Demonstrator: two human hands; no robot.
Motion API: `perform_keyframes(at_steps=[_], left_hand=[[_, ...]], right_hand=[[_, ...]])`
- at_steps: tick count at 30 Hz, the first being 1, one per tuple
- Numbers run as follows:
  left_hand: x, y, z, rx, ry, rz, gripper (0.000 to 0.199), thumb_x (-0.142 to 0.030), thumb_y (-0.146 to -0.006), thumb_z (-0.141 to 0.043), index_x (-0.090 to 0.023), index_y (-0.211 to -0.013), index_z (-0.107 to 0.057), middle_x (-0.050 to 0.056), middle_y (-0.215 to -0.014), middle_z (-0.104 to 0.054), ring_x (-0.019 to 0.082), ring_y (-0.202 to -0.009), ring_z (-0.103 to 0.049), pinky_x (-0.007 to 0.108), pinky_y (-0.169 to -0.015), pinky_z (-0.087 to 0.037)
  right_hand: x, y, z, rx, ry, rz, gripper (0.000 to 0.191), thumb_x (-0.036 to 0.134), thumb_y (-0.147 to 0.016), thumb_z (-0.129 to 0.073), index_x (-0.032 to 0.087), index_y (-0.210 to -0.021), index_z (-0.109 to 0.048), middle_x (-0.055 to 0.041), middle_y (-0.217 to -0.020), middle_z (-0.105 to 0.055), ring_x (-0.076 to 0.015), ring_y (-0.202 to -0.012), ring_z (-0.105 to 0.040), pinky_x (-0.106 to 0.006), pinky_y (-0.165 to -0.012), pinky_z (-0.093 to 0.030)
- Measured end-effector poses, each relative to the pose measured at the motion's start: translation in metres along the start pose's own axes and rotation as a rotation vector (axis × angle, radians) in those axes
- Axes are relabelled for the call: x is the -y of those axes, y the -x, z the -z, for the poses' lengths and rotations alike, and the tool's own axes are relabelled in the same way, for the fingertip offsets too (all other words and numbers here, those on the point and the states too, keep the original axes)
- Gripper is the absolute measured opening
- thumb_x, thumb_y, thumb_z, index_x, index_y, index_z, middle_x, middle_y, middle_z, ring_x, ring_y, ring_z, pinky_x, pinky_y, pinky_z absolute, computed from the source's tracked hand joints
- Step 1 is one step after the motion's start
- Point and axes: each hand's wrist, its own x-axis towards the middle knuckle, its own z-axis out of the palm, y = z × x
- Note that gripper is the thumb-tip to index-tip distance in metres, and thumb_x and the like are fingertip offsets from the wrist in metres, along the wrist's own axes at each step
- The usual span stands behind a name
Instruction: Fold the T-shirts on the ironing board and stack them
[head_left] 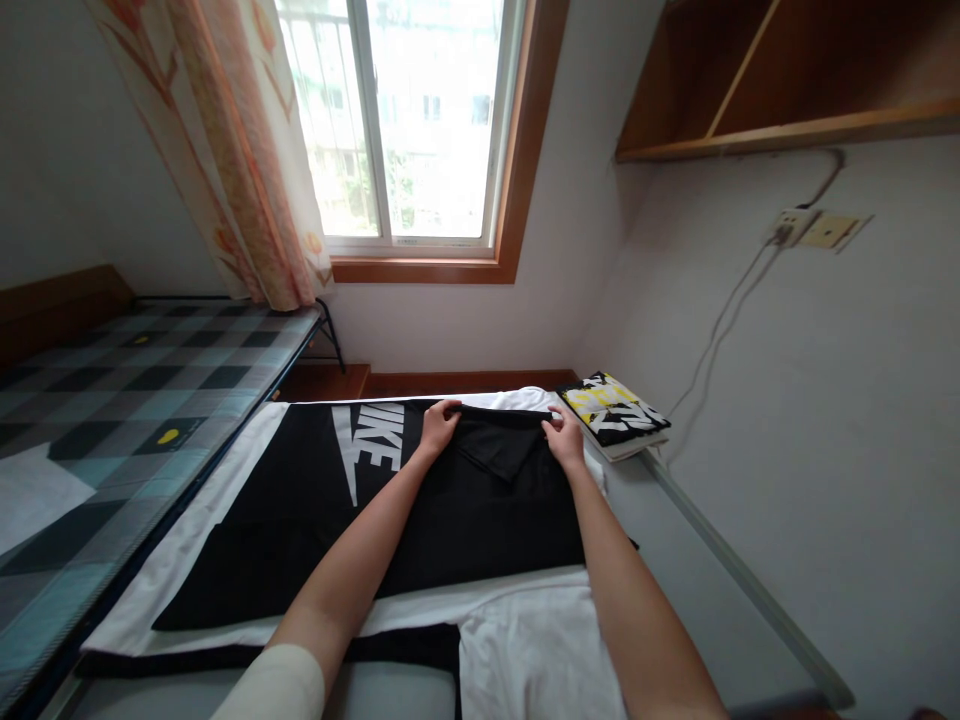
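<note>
A black garment (487,530) with white NIKE lettering lies spread over a white garment (532,620). My left hand (440,425) pinches the black garment's far edge, just right of the lettering. Farther right along that edge, my right hand (562,437) pinches the fabric near its corner. Between my hands the edge is folded over, and a dark flap hangs toward me.
A bed with a checked mattress (225,365) stands at the left, with a white sheet (37,495) on it. Folded patterned clothing (615,408) lies beyond my right hand, by the wall. A window (427,120), curtain (247,150), wall shelf (795,125) and socket with cords (787,228) surround the area.
</note>
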Motion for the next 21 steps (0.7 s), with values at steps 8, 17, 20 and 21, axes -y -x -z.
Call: perform_keyframes(at_steps=[8, 17, 20, 21], left_hand=[[0.001, 0.000, 0.003, 0.101, -0.133, -0.146, 0.025, -0.007, -0.077, -0.056, -0.019, -0.092, -0.071, 0.003, -0.095, -0.069, 0.016, -0.088, -0.065, 0.028, -0.086, -0.051], [0.008, 0.003, 0.001, 0.162, -0.442, -0.209, 0.046, -0.012, -0.080, -0.057, -0.024, -0.124, -0.062, 0.008, -0.129, -0.056, 0.027, -0.120, -0.051, 0.043, -0.101, -0.041], [0.002, 0.008, 0.002, 0.070, -0.545, -0.223, 0.039, -0.021, -0.082, -0.059, -0.022, -0.120, -0.065, 0.013, -0.131, -0.051, 0.031, -0.120, -0.049, 0.048, -0.100, -0.040], [-0.001, 0.010, 0.002, 0.050, -0.553, -0.249, 0.035, -0.022, -0.083, -0.059, -0.021, -0.118, -0.066, 0.013, -0.131, -0.051, 0.031, -0.120, -0.049, 0.047, -0.101, -0.039]], right_hand=[[0.008, 0.000, 0.005, 0.059, 0.131, 0.024, 0.031, 0.024, -0.079, -0.045, 0.018, -0.102, -0.064, -0.0029, -0.074, -0.066, -0.0201, -0.070, -0.066, -0.033, -0.079, -0.049], [0.006, 0.002, -0.011, 0.023, 0.272, 0.129, 0.042, 0.021, -0.086, -0.040, 0.011, -0.119, -0.064, -0.0171, -0.121, -0.059, -0.0260, -0.118, -0.052, -0.039, -0.105, -0.038], [0.015, 0.011, -0.013, -0.030, 0.402, 0.157, 0.043, 0.024, -0.088, -0.043, 0.011, -0.123, -0.062, -0.0204, -0.130, -0.051, -0.0312, -0.122, -0.048, -0.045, -0.105, -0.037], [0.019, 0.014, -0.014, -0.048, 0.445, 0.198, 0.043, 0.025, -0.089, -0.042, 0.011, -0.125, -0.061, -0.0207, -0.133, -0.049, -0.0326, -0.123, -0.047, -0.047, -0.104, -0.037]])
